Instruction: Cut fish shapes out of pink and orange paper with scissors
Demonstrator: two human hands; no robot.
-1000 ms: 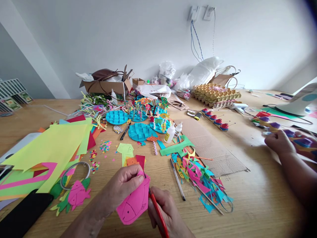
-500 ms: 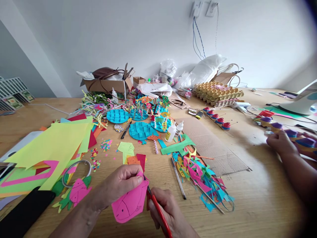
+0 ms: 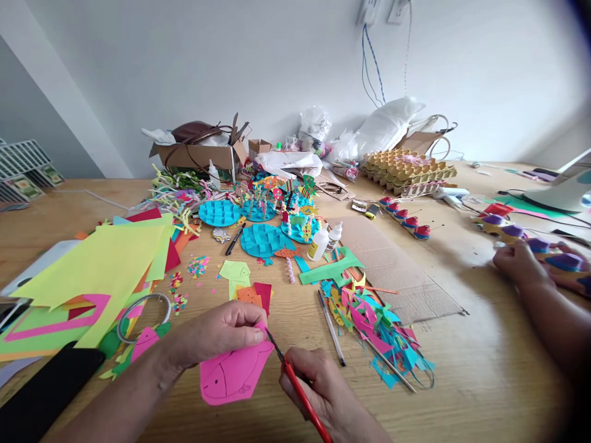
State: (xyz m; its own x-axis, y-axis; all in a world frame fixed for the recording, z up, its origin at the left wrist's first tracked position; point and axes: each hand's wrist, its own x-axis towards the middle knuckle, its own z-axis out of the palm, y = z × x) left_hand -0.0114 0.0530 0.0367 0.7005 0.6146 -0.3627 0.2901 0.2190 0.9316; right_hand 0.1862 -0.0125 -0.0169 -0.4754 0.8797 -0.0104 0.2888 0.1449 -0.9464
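My left hand (image 3: 231,335) pinches the top of a pink paper piece (image 3: 231,378) with a fish drawn on it in dark lines. In my right hand (image 3: 318,384) is a pair of red-handled scissors (image 3: 300,387). Their dark blades point up and left and meet the paper's upper right edge beside my left thumb. Just beyond my hands lie an orange paper piece (image 3: 250,295) and a pale green paper fish (image 3: 234,271). Cut paper fish (image 3: 144,342) in pink and green lie partly behind my left forearm.
Paper scraps (image 3: 397,344) and a pen (image 3: 331,327) lie to the right, near a cardboard sheet (image 3: 397,271). Coloured sheets (image 3: 92,264) and a tape roll (image 3: 144,317) are left. Glue bottles (image 3: 318,243) stand mid-table. At far right, another person's hand (image 3: 521,264) touches painted egg-carton cups (image 3: 538,245).
The pink paper has shifted slightly left and up and turned a little in my left hand. My right hand and the scissors have moved slightly right. The other person's hand barely moved.
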